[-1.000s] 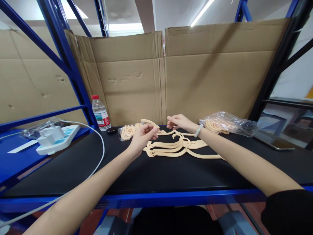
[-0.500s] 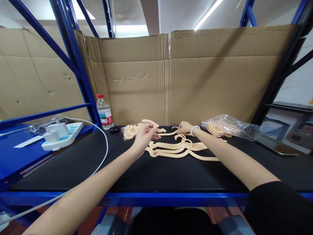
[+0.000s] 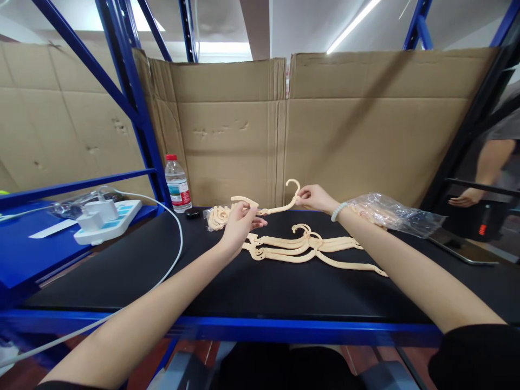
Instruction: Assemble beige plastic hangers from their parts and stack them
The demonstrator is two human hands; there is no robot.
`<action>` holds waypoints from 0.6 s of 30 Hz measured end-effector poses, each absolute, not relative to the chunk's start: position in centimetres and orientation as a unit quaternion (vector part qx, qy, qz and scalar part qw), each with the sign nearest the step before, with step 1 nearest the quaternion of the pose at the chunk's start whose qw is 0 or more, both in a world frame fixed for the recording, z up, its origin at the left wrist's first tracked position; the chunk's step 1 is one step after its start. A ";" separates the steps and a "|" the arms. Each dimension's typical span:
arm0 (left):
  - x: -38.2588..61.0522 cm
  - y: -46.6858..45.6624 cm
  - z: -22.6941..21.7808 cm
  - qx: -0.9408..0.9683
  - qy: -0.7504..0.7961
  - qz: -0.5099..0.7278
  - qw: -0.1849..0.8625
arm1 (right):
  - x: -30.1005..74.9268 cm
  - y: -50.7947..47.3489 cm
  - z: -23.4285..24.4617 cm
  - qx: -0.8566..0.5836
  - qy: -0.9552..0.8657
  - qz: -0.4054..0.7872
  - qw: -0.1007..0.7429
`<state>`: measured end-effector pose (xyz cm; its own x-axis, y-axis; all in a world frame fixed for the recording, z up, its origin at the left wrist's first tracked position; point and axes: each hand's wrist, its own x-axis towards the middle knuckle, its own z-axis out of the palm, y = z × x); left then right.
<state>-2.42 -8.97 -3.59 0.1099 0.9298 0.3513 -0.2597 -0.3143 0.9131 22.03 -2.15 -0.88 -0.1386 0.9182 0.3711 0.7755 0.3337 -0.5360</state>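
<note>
My left hand [image 3: 240, 223] is closed in a pinch on a curved cream hanger arm [image 3: 242, 200], whose upper end sticks out above the fingers. To its right, my right hand [image 3: 314, 197], with a pale bead bracelet on the wrist, grips a cream plastic hanger [image 3: 280, 209] near the base of its hook. That hanger is raised above the table, hook upward, and its left end reaches my left fingertips; whether it joins the arm there is hidden. Below both hands, several assembled cream hangers [image 3: 292, 258] lie overlapping on the black tabletop [image 3: 284, 295].
Behind my left hand is a plastic bag of cream parts [image 3: 217, 218]; another clear bag [image 3: 400, 218] lies at right beside a flat dark device [image 3: 459, 246]. A water bottle [image 3: 177, 187] and power strip [image 3: 109, 219] with cable are left. Another person's hand [image 3: 466, 197] shows far right.
My right hand has lifted the hanger off the table, and its hook now stands upright in view. My left hand has barely moved. A person has appeared at the far right.
</note>
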 end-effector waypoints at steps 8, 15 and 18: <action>-2.5 -8.5 -4.0 0.567 0.270 0.598 0.498 | 21.7 -6.8 2.9 -0.421 -0.801 0.124 0.408; -2.7 -8.8 -3.8 0.568 0.285 0.592 0.496 | 22.9 -11.2 2.4 -0.412 -0.823 0.082 0.383; -2.8 -8.9 -3.9 0.587 0.290 0.578 0.486 | 23.6 -12.1 1.2 -0.428 -0.804 0.122 0.393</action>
